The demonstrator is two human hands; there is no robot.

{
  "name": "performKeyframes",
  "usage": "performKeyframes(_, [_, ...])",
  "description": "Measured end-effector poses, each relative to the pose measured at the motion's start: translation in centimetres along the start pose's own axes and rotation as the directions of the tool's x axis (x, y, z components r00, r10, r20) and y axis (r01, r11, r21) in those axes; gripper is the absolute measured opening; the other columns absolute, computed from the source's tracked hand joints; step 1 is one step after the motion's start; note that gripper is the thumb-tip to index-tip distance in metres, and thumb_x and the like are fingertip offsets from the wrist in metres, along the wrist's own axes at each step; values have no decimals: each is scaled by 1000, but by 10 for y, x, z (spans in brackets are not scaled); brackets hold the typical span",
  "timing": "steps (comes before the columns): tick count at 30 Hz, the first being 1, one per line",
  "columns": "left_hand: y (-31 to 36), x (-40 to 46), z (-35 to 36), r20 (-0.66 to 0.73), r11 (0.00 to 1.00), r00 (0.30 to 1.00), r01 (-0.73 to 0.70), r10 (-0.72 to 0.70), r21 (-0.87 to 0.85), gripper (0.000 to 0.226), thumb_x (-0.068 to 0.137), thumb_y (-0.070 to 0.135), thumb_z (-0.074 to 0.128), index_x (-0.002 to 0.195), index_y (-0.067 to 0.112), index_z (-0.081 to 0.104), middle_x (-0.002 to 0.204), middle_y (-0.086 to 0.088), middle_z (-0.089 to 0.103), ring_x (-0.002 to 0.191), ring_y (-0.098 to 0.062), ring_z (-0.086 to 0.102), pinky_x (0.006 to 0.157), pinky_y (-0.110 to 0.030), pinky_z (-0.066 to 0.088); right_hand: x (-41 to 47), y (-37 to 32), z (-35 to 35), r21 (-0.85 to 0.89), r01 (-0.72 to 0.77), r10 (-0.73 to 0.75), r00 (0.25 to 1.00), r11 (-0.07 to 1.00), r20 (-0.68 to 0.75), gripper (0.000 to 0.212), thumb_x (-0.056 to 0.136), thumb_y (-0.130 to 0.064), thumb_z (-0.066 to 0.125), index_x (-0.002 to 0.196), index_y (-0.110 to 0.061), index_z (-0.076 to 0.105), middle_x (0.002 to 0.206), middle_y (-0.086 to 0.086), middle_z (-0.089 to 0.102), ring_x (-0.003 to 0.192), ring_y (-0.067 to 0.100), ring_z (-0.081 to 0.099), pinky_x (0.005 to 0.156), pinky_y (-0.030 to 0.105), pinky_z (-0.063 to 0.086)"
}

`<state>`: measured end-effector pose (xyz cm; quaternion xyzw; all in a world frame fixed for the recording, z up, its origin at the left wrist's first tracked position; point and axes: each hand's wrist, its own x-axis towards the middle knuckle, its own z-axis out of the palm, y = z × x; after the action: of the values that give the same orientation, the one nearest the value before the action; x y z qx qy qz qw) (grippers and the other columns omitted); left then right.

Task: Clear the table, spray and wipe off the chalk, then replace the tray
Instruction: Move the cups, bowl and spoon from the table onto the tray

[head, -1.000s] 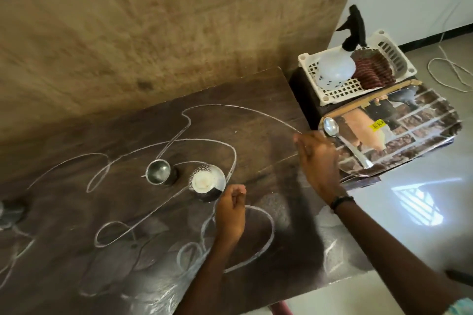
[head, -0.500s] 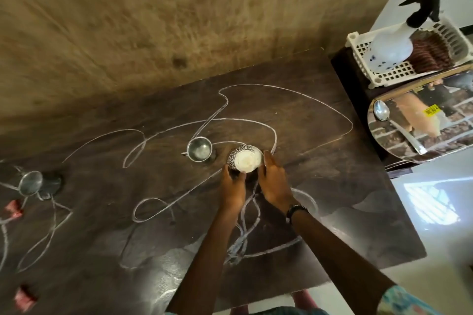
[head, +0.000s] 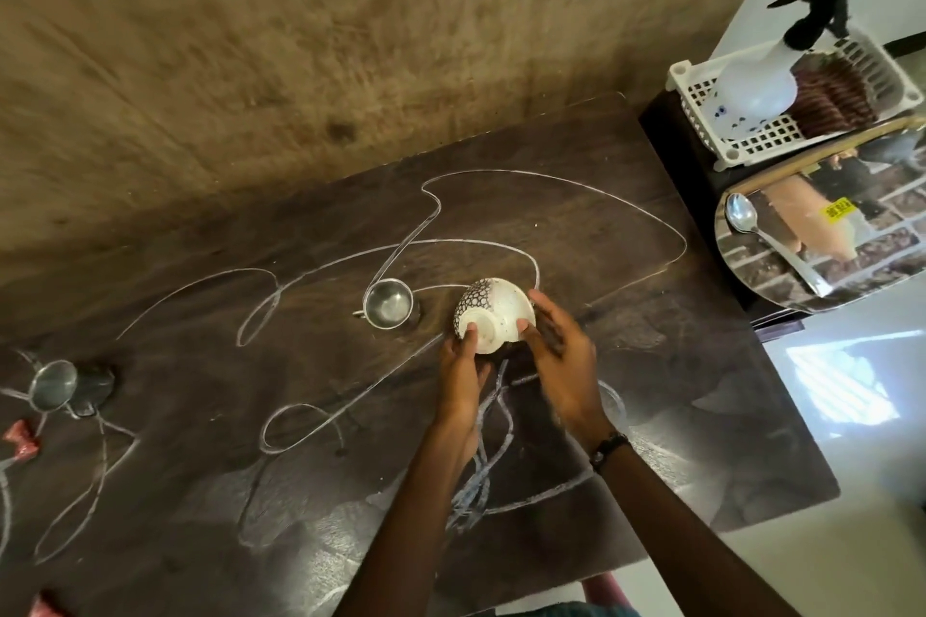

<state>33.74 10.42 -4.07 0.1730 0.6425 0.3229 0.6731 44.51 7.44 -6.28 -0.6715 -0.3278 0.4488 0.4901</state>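
Dark wood surface point(head: 651, 366), chalk scrawl point(head: 481, 175) all over it, nothing wiped yet. Tray point(head: 852, 276) is off at 3 o'clock on the side stand with a spoon point(head: 766, 241) on it; white basket point(head: 701, 85) with spray bottle point(head: 751, 85) just past it at 2 o'clock

Bowl point(head: 493, 313) sits mid-surface, tipped so its foot faces me. My left hand point(head: 463, 376) has fingertips curled on the foot rim at its 7 o'clock, my right hand point(head: 561, 356) cups the wall at 4 o'clock, fingers bent round it

Looks like glazed ceramic: stiff, some weight, slick, would chip if dropped. I'd grip wall and foot from opposite sides, not the rim edge

Steel cup point(head: 388, 308) just beside it at 9 o'clock, second cup point(head: 55, 383) far out at 9 o'clock
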Motion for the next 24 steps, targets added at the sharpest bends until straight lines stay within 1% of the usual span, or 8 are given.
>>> performKeyframes(3, [17,-6,17,24,988,1000,9,-6,-151,47,97,40,39,136,15,43,125,-5,56,107,-18,55,78,-24,49,7,-28,-25,152,16,-24,998,988,50,53,84,-7,67,133,-15,50,121,-2,64,111,8,62,95,26,50])
performKeyframes(5, [28,-9,33,53,982,997,57,-48,-179,59,94,52,36,134,10,47,126,-10,58,107,-23,56,82,-31,47,10,-46,-49,128,92,-105,989,987,105,48,78,-2,72,123,-11,60,111,-3,70,104,12,66,92,28,52])
performKeyframes(9, [41,-16,65,164,984,979,140,-120,-112,65,84,68,38,116,15,59,107,-10,68,101,-27,64,91,-43,50,18,-62,-99,-203,456,-397,877,867,271,33,74,-4,76,105,-13,71,106,-4,72,98,8,68,89,32,55])
performKeyframes(12, [38,-21,90,217,985,967,154,-134,-80,53,87,57,48,119,17,58,114,-12,66,106,-31,63,90,-51,52,24,-64,-131,-322,628,-503,769,708,394,30,75,-12,76,104,-14,72,108,-2,70,101,6,66,89,29,54])
performKeyframes(15, [30,-29,117,247,981,963,146,-112,-124,47,90,46,45,123,13,57,120,-17,64,112,-36,60,75,-43,57,26,-73,-157,-277,517,-413,838,810,356,36,77,-30,75,111,-20,70,118,-3,67,113,6,59,96,26,49])
performKeyframes(18, [24,-34,143,267,975,962,109,-54,-196,42,92,43,43,122,16,56,118,-13,64,111,-31,60,74,-39,58,29,-73,-178,-260,243,-213,967,935,138,51,87,-47,61,131,-22,55,137,-7,53,128,8,47,103,24,41])
performKeyframes(21, [20,-40,172,296,981,955,51,7,-187,28,95,39,42,109,23,59,106,-6,67,106,-25,61,89,-43,51,33,-71,-191,-9,-63,64,996,998,62,44,92,-31,57,133,-16,54,130,0,60,113,10,61,89,24,52])
performKeyframes(24, [17,-42,198,358,992,932,-21,64,-123,28,96,37,38,102,24,62,95,0,70,98,-19,63,87,-39,50,40,-73,-206,190,-174,183,983,966,-28,29,92,-9,57,120,-4,62,111,13,68,92,19,70,69,21,56])
